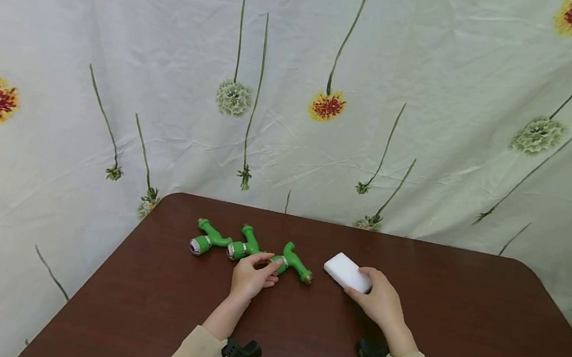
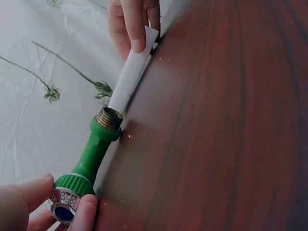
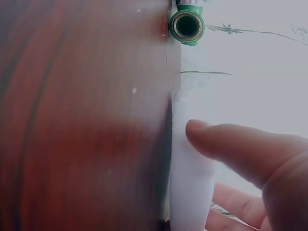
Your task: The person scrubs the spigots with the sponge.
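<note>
Three green plastic taps lie in a row on the table. My left hand point(image 1: 250, 278) grips the rightmost tap point(image 1: 299, 263) by its ribbed, silver-capped knob point(image 2: 72, 192), thumb and fingers on either side. The brass threaded end point(image 2: 109, 118) of that tap points toward the right. My right hand point(image 1: 380, 297) holds a smooth white rectangular block point(image 1: 343, 270) at its near right end, the thumb point(image 3: 226, 139) along one side and fingers on the other. The block lies low at the tabletop, a short way right of the gripped tap.
To the left of the gripped tap are the middle tap point(image 1: 251, 241) and the leftmost tap point(image 1: 212, 234). Beneath everything is a dark reddish-brown table point(image 1: 461, 319) with rounded far corners. A pale flowered cloth point(image 1: 290, 54) hangs behind it. A black band device sits at each wrist.
</note>
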Tool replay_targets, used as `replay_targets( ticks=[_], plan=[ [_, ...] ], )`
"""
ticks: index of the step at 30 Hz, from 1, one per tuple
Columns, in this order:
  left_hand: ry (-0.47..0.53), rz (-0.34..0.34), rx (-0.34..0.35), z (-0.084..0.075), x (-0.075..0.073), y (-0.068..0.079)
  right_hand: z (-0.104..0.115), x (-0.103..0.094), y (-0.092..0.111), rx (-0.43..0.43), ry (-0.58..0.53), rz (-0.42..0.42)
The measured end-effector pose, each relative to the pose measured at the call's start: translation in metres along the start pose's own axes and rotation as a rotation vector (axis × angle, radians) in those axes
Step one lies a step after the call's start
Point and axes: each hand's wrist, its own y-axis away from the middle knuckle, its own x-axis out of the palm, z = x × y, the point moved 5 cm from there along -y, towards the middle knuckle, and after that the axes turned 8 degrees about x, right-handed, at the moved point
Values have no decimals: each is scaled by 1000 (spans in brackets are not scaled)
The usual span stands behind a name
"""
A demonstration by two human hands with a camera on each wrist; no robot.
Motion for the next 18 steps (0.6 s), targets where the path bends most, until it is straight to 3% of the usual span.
replay_targets(
  ticks=[9,14,18],
  plan=[
    [-174,-26,73,-2,-3,5,-1,3,1,-11,37,30],
    [-434,-11,147,-15,-10,8,1,0,2,-31,39,66],
    [-655,46,267,-31,-13,7,4,-2,2,-91,64,81]
  ],
)
